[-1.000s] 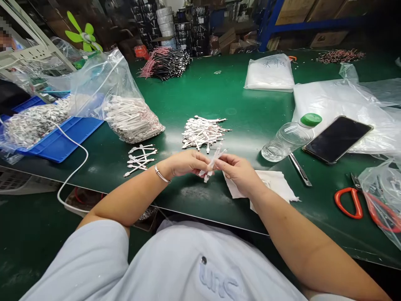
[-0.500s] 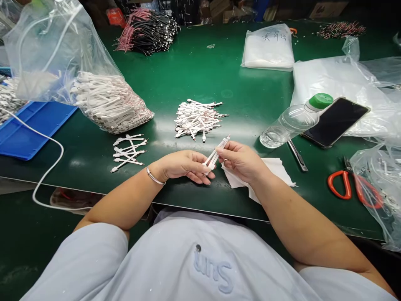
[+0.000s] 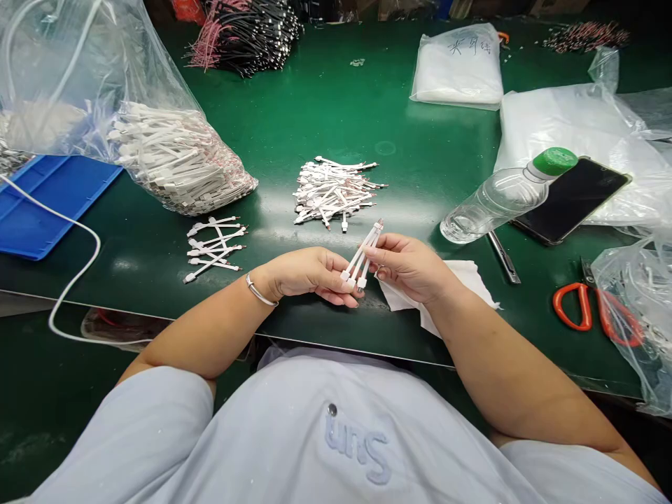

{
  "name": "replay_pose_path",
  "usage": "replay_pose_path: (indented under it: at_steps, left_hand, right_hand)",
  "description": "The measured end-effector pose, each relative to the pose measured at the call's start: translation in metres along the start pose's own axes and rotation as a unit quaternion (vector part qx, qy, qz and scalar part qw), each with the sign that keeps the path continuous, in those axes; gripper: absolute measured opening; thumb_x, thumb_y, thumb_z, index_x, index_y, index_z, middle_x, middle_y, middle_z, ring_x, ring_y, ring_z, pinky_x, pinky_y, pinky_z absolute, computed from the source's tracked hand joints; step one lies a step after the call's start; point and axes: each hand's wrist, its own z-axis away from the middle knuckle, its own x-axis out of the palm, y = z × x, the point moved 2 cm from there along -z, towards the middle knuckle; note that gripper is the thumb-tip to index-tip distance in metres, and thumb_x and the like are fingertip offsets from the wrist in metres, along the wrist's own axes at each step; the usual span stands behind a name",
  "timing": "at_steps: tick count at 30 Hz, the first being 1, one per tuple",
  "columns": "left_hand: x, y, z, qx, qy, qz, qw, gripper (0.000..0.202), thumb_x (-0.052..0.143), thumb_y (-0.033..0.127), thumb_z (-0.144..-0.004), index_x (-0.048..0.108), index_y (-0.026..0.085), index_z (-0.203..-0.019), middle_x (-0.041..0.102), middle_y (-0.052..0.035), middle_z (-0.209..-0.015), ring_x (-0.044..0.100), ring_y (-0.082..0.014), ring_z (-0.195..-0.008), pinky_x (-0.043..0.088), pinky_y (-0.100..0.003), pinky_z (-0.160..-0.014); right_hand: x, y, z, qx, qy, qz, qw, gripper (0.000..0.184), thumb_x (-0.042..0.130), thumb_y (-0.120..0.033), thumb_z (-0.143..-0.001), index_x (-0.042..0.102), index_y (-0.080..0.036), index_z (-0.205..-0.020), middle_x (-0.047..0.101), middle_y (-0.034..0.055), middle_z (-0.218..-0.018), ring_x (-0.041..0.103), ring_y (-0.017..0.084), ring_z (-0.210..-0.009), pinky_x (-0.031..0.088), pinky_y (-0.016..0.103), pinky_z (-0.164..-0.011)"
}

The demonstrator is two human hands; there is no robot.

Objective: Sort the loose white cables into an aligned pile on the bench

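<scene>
Between my two hands is a small fan of short white cables with white connector ends and bare reddish tips. My right hand pinches them near the tips. My left hand, with a silver bangle at its wrist, grips the connector ends between thumb and fingers. Just beyond my hands lies a loose pile of the same cables. Left of my left hand, several more cables lie crossed over one another. A white cloth or tissue lies partly under my right hand.
On the left are a plastic bag of white cables and a blue tray. Right stand a tilted bottle, a phone, a cutter knife and orange-handled scissors. Black and pink wires lie at the back.
The cables between my hands have spread from a tight bunch into a fan, with their connector ends apart. My hands stay in nearly the same place; the view has shifted slightly.
</scene>
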Motion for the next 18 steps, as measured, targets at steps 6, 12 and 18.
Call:
replay_pose_path:
  at_steps: [6,12,18]
  left_hand:
    - [0.0,-0.0003,-0.0013,-0.013,-0.007,-0.002,1.0,0.037,0.085,0.03,-0.062,0.072,0.013,-0.092,0.075,-0.0088,-0.096,0.073,-0.0142,-0.078,0.056,-0.017,-0.066]
    - [0.0032,-0.0024,-0.0024,0.01,0.064,-0.025,0.998,0.039,0.079,0.046,-0.069,0.068,0.013,-0.085,0.075,-0.0089,-0.09,0.073,-0.0156,-0.075,0.055,-0.021,-0.066]
    - [-0.0002,-0.0009,-0.0014,0.014,0.078,0.0,0.997,0.062,0.059,0.07,-0.076,0.067,0.011,-0.094,0.074,-0.0161,-0.095,0.073,-0.0223,-0.078,0.054,-0.027,-0.063]
  right_hand:
    - [0.0009,0.0028,-0.0011,0.016,0.001,-0.016,1.0,0.034,0.083,-0.037,-0.061,0.06,-0.016,-0.073,0.058,-0.0019,-0.064,0.053,0.008,-0.057,0.035,0.021,-0.049]
    - [0.0004,0.0036,-0.0018,-0.001,0.017,-0.007,1.0,0.035,0.084,-0.038,-0.059,0.059,-0.015,-0.068,0.055,-0.0033,-0.06,0.049,0.007,-0.055,0.034,0.021,-0.049]
    - [0.0004,0.0006,-0.0007,-0.017,0.035,-0.006,0.999,0.034,0.084,-0.038,-0.058,0.062,-0.015,-0.069,0.054,-0.0026,-0.061,0.046,0.007,-0.056,0.03,0.021,-0.048]
